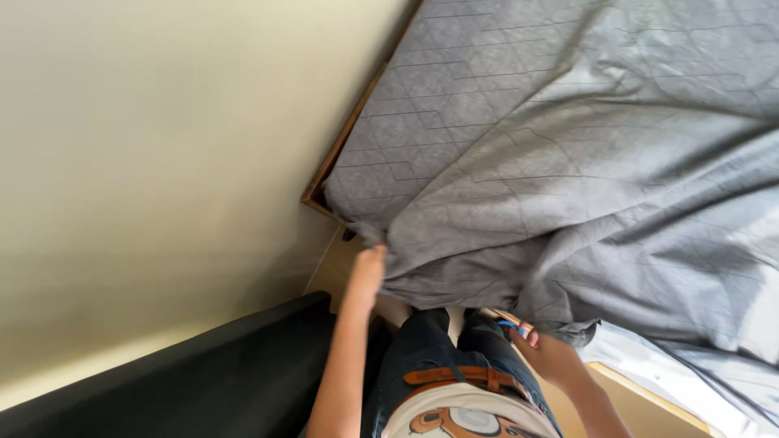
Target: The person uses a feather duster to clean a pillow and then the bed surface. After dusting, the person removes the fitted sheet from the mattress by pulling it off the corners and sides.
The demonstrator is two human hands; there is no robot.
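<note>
Left hand (367, 272) and right hand (545, 350) each grip the grey quilted bedsheet's (568, 162) edge over the bed.

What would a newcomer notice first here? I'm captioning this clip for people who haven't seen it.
The big grey quilted bedcover fills the upper right, rumpled over the bed's corner. The left hand grips its edge at the corner, near the cream wall; the right hand holds the fabric's lower edge. A black panel runs along lower left.

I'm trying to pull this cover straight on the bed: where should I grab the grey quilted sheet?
Probably grip the grey quilted sheet along its loose hanging edge, coming from below at the bed's near side. The left hand already pinches that edge at the corner; the bunched folds by the right hand offer another hold.
</note>
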